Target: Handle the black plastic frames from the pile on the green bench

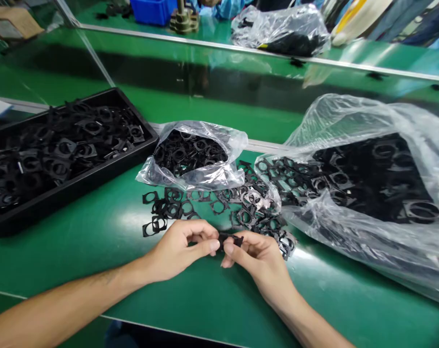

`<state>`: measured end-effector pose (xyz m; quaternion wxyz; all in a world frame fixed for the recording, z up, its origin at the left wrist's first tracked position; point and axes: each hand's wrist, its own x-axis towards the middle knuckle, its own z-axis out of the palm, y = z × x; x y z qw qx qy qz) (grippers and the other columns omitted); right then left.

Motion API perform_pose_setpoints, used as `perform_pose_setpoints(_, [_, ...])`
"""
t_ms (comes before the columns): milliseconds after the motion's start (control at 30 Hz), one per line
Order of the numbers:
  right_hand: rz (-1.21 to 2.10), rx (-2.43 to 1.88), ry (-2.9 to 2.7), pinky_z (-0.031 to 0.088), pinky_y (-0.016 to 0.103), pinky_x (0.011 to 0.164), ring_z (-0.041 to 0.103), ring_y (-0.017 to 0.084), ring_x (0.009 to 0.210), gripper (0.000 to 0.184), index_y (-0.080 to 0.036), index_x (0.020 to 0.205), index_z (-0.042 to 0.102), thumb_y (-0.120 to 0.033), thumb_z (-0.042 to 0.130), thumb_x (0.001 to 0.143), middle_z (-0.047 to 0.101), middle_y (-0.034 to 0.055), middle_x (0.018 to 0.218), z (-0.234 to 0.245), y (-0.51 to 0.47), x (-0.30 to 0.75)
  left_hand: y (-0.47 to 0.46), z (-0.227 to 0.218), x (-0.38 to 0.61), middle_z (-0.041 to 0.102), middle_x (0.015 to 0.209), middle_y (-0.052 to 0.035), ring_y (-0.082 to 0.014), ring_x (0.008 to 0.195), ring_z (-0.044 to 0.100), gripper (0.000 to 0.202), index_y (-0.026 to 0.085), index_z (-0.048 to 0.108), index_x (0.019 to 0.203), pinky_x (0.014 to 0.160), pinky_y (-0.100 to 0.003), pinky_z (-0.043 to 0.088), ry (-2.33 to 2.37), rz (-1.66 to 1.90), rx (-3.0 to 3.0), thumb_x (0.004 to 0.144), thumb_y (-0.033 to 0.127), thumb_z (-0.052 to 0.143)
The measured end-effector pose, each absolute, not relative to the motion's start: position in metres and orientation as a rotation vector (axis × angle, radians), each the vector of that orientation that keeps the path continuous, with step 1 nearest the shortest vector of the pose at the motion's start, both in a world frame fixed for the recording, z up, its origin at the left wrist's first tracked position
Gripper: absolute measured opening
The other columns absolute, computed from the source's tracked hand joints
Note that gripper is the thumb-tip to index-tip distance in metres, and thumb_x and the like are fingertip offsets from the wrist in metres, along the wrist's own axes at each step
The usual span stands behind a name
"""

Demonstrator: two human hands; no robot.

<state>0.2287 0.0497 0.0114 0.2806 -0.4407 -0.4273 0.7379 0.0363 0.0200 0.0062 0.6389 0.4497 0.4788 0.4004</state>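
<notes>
Between my two hands is a small black plastic part, seen nearly edge-on and partly covered by fingers. My left hand pinches its left end with thumb and fingers. At its right end, my right hand grips it the same way. Just beyond the fingers, loose black ring-shaped frames are strewn over the green table. More of them lie in a heap by the right hand, spilling from the mouth of a large clear plastic bag.
A black tray full of similar black parts stands at the left. Behind the loose frames sits a smaller clear bag holding more. Beyond a clear upright panel are a blue bin, a metal fixture and another plastic bag.
</notes>
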Motion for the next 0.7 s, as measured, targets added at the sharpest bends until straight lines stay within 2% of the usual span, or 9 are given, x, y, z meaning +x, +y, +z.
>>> perform_pose_setpoints(133, [2.029, -1.138, -1.173, 0.050, 0.023, 0.063, 0.063, 0.012, 0.057, 0.031, -0.016, 0.066, 0.074, -0.042, 0.086, 0.078, 0.073, 0.0017, 0.059, 0.0137, 0.0503, 0.2301, 0.0209, 0.0073, 0.0338, 0.066, 0.067, 0.0009, -0.0101, 0.065, 0.061, 0.017, 0.015, 0.065, 0.076, 0.062, -0.018, 0.048, 1.047, 0.879, 1.033, 0.089, 0.025, 0.068])
perform_pose_setpoints(300, [1.991, -1.131, -1.195, 0.047, 0.023, 0.061, 0.059, 0.012, 0.057, 0.031, -0.017, 0.065, 0.073, -0.043, 0.085, 0.079, 0.071, 0.0005, 0.060, 0.0140, 0.0481, 0.2303, 0.0217, 0.0073, 0.0313, 0.068, 0.068, -0.0002, -0.0097, 0.062, 0.058, 0.016, 0.014, 0.068, 0.078, 0.058, -0.018, 0.045, 1.027, 0.864, 1.027, 0.088, 0.027, 0.070])
perform_pose_setpoints(567, [1.907, -1.197, -1.340, 0.041, 0.024, 0.058, 0.055, 0.013, 0.058, 0.041, -0.016, 0.061, 0.074, -0.051, 0.081, 0.081, 0.069, 0.0020, 0.060, 0.0110, 0.0500, 0.2306, 0.0224, 0.0075, 0.0337, 0.072, 0.071, 0.0004, -0.0093, 0.065, 0.065, 0.007, 0.014, 0.070, 0.079, 0.063, -0.017, 0.050, 1.069, 0.907, 0.922, 0.080, 0.020, 0.074])
perform_pose_setpoints(700, [1.905, -1.182, -1.351, 0.040, 0.025, 0.057, 0.053, 0.012, 0.056, 0.040, -0.017, 0.059, 0.073, -0.049, 0.081, 0.082, 0.068, 0.0013, 0.058, 0.0119, 0.0493, 0.2315, 0.0223, 0.0092, 0.0324, 0.072, 0.071, -0.0002, -0.0104, 0.064, 0.066, 0.007, 0.014, 0.071, 0.080, 0.063, -0.018, 0.052, 1.060, 0.890, 0.963, 0.080, 0.020, 0.074])
